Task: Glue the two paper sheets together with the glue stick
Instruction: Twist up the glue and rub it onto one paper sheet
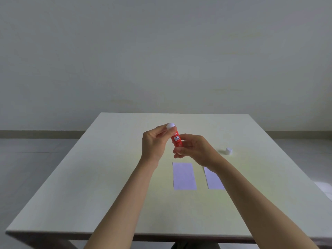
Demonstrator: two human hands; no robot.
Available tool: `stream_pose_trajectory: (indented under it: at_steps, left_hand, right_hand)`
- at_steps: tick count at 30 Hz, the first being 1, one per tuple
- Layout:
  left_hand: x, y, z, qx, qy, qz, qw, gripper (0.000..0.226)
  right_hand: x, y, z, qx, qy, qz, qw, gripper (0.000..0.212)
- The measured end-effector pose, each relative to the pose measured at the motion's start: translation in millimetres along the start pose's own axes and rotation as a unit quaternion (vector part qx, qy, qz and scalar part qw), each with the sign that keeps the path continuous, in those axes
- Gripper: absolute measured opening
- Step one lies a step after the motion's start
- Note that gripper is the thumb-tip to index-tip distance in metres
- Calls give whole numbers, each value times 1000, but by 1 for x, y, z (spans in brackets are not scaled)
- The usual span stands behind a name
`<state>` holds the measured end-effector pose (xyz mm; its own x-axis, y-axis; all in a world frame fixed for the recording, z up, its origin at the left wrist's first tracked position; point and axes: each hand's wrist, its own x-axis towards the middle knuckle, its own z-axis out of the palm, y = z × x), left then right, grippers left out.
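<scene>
Both hands raised, gripping glue stick (pixel 176 139) (near upright).

Both arms reach forward, left hand (pixel 154 142) and right hand (pixel 195 150) pinched closed, fingertips together.

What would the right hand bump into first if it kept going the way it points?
The right hand points left across the glue stick it already holds, so next it would probably meet the left hand, though depth is hard to judge.
</scene>
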<state>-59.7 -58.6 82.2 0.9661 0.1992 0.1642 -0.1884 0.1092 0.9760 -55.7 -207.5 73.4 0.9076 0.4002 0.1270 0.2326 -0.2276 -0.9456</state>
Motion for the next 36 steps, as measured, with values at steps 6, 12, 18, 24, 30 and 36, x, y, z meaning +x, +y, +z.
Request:
stream_pose_trajectory:
  at_steps: [6, 12, 18, 24, 30, 36]
  left_hand:
    - [-2, 0, 1, -6, -11, -2, 1000, 16]
    - [-2, 0, 2, -5, -32, 2, 999, 8]
    - [0, -1, 0, -7, -64, 5, 998, 10]
    - [15, -23, -31, 182, -228, 4, 957, 69]
    - [9, -78, -53, 410, -314, -40, 855, 93]
    - [7, -94, -38, 494, -352, -5, 795, 94]
  right_hand:
    - [-3, 0, -4, 36, -32, -3, 999, 21]
    - [-5, 2, -9, 59, -58, 4, 997, 23]
    - [-5, 5, -13, 58, -44, 0, 997, 28]
    - [-8, 15, -29, 49, 87, 14, 995, 29]
    - [-8, 34, -36, -108, 252, 93, 957, 18]
    - [-13, 45, -27, -120, 264, 107, 951, 16]
